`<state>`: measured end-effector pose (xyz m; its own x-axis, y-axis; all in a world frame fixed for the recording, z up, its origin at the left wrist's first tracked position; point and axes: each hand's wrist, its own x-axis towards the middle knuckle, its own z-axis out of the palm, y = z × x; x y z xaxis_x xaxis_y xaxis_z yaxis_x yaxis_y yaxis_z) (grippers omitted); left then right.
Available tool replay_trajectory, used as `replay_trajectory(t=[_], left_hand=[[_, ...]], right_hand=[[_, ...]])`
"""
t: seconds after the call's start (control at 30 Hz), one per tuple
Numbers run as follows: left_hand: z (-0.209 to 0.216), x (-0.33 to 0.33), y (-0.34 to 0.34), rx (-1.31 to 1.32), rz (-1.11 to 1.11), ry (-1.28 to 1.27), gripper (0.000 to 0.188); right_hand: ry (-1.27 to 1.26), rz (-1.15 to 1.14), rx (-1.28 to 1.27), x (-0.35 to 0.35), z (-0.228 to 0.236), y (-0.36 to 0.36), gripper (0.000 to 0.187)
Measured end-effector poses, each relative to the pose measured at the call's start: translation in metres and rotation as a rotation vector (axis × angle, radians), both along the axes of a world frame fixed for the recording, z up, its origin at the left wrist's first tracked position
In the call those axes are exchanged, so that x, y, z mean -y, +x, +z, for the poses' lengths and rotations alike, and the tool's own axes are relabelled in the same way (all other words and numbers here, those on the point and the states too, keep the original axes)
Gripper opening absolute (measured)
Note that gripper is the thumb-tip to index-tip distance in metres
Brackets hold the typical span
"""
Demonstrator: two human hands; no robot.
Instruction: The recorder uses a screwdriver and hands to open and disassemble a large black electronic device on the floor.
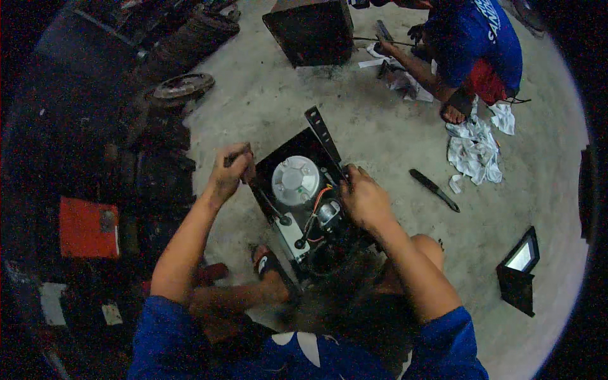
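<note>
A black appliance panel (278,152) stands tilted between my legs. On it are a round silver motor (296,180), a pale metal box (294,239), a small silver cylinder (329,214) and loose orange and dark wires. Along its far right side runs a black slotted metal bar (322,130). My right hand (367,199) is closed round the lower end of that bar, at the panel's edge. At the panel's left corner my left hand (233,172) makes a fist. A dark cable runs from near this fist to the pale box; what the fingers hold is hidden.
A dark tool with a pointed tip (434,190) lies on the concrete to the right, near white rags (474,152). An open black case (518,272) sits farther right. Another person in blue (481,44) crouches beyond, beside a black box (310,31). Dark machinery and an orange-red object (88,227) fill the left.
</note>
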<state>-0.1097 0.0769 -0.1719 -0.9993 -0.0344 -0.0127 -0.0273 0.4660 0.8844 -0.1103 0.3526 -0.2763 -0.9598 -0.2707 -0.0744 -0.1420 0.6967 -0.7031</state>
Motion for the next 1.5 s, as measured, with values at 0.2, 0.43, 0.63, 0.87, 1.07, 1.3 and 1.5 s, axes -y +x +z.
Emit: replay_trajectory(t=[0.2,0.43,0.63,0.87,1.07,1.3,1.5], left_hand=[[0.085,-0.003,0.026,-0.197,0.102,0.362,0.019],[0.041,-0.091,0.135,-0.403,-0.051,0.471,0.021],[-0.004,-0.095,0.187,-0.496,0.074,0.513,0.022],[-0.024,-0.11,0.201,-0.703,-0.206,0.19,0.025],[-0.009,-0.154,0.241,-0.317,-0.379,-0.423,0.035],[-0.012,-0.164,0.231,-0.235,-0.244,-0.531,0.031],[0.021,-0.167,0.209,-0.303,-0.302,-0.797,0.033]], right_hand=[[0.027,0.017,0.016,-0.002,-0.004,0.0,0.04],[-0.065,0.006,-0.042,-0.003,-0.004,0.002,0.038],[-0.016,0.009,-0.005,-0.003,-0.01,-0.003,0.039],[-0.024,-0.001,-0.06,-0.001,-0.008,0.001,0.038],[-0.02,0.053,0.014,-0.003,-0.014,-0.007,0.05],[-0.039,0.081,-0.043,-0.002,-0.008,-0.004,0.047],[-0.038,0.067,-0.136,-0.007,-0.016,-0.007,0.045]])
